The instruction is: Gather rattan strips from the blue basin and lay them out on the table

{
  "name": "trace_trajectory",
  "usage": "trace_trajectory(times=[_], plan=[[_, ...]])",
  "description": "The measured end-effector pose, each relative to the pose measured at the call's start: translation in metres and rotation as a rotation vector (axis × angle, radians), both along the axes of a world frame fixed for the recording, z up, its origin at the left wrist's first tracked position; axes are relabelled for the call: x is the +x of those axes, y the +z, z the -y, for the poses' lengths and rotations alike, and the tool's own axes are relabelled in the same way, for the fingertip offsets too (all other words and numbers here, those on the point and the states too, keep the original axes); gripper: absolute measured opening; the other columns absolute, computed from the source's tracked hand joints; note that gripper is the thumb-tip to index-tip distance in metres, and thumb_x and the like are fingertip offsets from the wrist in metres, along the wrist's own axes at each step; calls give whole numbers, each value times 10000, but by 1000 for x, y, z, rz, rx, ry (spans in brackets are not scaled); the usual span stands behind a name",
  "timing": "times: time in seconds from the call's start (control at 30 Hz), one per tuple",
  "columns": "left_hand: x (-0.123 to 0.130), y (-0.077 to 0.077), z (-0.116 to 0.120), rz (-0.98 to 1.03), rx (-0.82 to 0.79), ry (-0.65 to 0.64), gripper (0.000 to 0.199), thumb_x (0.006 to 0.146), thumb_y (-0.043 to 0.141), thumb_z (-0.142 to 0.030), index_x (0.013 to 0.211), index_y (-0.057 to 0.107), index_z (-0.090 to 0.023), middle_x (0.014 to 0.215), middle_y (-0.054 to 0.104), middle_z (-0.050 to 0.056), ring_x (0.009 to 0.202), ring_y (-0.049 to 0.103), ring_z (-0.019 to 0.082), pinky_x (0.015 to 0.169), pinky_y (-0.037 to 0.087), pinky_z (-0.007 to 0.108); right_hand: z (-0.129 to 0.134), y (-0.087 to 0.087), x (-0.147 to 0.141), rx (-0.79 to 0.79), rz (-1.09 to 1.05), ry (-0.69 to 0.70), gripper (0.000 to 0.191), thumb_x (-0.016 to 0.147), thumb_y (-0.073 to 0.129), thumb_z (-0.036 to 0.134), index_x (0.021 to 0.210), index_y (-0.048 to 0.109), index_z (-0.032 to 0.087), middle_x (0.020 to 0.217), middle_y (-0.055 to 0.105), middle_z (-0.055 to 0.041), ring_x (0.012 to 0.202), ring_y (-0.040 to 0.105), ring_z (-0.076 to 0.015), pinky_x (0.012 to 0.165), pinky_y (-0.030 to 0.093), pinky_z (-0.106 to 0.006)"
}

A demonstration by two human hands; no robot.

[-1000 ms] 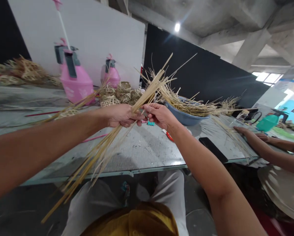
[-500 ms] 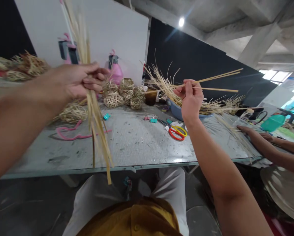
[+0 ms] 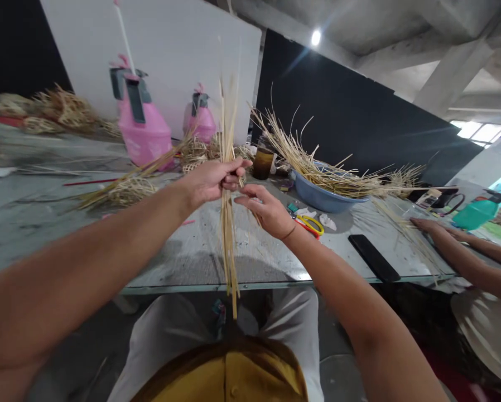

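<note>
My left hand (image 3: 217, 180) is closed around an upright bundle of thin bamboo strips (image 3: 229, 240) in front of me. The bundle's upper ends are blurred, and its lower ends hang past the table edge. Close to the bundle on the right is my right hand (image 3: 269, 211), fingers bent together toward it. A short piece of strip seems to pass through those fingers, though blur hides most of it. Behind on the right, a blue basin (image 3: 323, 192) is heaped with long loose bamboo strips (image 3: 313, 170).
Pink spray bottles (image 3: 144, 125) stand behind, near woven balls (image 3: 194, 151) and a brown jar (image 3: 264, 159). Scissors (image 3: 313, 225) with red and yellow handles and a black phone (image 3: 374, 257) lie to the right. Another person's arms (image 3: 463, 245) rest farther right.
My left hand has moved right with the bundle to the middle. My right hand has come down and left from over the basin to beside it; the strips it held outstretched no longer show there.
</note>
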State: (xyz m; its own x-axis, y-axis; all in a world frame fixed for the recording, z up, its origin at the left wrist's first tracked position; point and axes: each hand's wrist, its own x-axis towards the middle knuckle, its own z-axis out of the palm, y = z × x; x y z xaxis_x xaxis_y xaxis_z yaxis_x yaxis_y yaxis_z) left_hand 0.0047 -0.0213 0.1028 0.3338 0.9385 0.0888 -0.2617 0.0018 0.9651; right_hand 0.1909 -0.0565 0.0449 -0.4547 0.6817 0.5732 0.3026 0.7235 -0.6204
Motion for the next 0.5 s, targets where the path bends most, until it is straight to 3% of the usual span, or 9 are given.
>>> trace_trajectory(times=[0.13,0.3,0.5], plan=[[-3,29,-5,14,149,96,330,1137,496,-178,854,659,-135,719,560,11,616,468,81,545,326,217,-4,2,6,90,-114,-152,245,985,589,243,1140,770,297,1352,682,-98,1383,578,-245,1248,442,-451],[9,61,-9,-60,411,166,341,1155,475,-180,881,658,-93,688,601,15,615,548,97,674,391,268,-11,13,3,-108,-333,-211,219,1022,595,364,1192,710,287,1320,719,-77,1281,647,-219,1146,523,-406],[35,71,-3,-74,482,82,327,1127,489,-82,836,639,-104,621,624,4,567,588,105,702,447,296,-18,24,-16,-299,-429,-166,318,945,753,405,1215,633,286,1274,727,-52,1275,642,-202,1038,576,-345]])
